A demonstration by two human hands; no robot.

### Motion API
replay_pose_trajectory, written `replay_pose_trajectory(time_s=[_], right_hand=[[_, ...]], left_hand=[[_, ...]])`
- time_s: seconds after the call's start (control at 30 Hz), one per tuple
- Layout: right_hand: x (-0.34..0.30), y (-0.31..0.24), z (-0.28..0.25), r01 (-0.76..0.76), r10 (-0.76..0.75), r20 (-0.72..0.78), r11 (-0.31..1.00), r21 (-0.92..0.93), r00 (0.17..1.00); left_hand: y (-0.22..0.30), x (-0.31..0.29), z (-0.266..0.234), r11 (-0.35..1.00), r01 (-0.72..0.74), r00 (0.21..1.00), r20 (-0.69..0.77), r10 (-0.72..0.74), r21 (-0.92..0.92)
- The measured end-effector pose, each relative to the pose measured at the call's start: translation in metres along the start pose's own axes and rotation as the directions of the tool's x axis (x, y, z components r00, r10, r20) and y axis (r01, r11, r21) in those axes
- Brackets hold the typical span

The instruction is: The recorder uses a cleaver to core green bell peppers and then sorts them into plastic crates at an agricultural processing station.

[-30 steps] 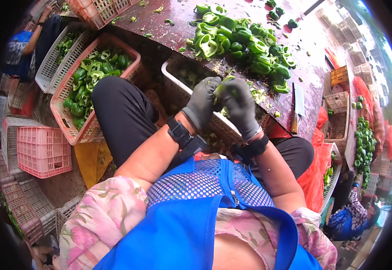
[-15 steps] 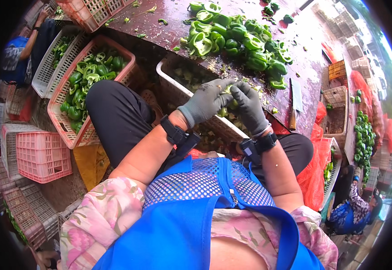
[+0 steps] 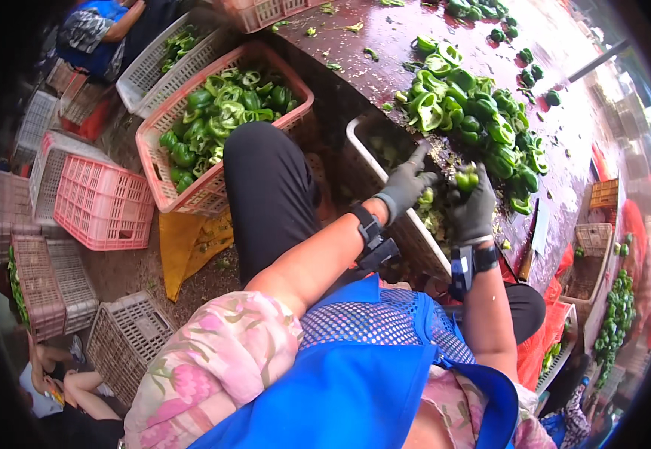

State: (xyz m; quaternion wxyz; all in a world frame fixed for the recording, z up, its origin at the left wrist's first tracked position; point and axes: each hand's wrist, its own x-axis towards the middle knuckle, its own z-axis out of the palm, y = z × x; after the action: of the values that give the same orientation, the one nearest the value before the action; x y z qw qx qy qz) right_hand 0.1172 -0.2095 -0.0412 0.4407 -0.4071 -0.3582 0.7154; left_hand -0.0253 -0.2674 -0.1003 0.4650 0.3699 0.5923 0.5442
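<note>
My left hand (image 3: 406, 188), in a grey glove, reaches over the near rim of a white crate (image 3: 385, 173). Its fingers are apart, and a pale green scrap (image 3: 425, 197) shows just under them. To its right, my right hand (image 3: 476, 209), gloved alike, is closed around a green bell pepper (image 3: 466, 179) at the table edge. The crate below holds pale pepper trimmings. Beyond my hands, a heap of halved and whole green peppers (image 3: 482, 120) covers part of the dark red table (image 3: 355, 60). A knife (image 3: 538, 230) with a broad blade lies right of the heap.
On my left stands a pink crate (image 3: 153, 168) full of cut peppers, beside a white crate (image 3: 132, 82). Several more crates, among them a pink one (image 3: 105, 202), stand farther left. Red netting (image 3: 533, 352) hangs at my right. Other people sit at the far left and lower right.
My hands, together half a second ago, have moved apart; the left one has opened its fingers. The view has turned, so the surroundings appear shifted to the right.
</note>
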Motion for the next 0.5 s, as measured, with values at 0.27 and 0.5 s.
replay_pose_trajectory(time_s=[0.27,0.5], right_hand=[[0.015,-0.006,0.147,0.638,-0.273,0.643,0.632,-0.441,0.715],[0.098,0.015,0.107,0.255,-0.24,0.313,-0.243,-0.936,0.919]], left_hand=[[-0.006,0.019,-0.087,0.275,-0.045,0.989,-0.004,0.151,-0.96],[0.053,0.015,-0.154,-0.022,-0.409,0.864,-0.379,-0.33,-0.912]])
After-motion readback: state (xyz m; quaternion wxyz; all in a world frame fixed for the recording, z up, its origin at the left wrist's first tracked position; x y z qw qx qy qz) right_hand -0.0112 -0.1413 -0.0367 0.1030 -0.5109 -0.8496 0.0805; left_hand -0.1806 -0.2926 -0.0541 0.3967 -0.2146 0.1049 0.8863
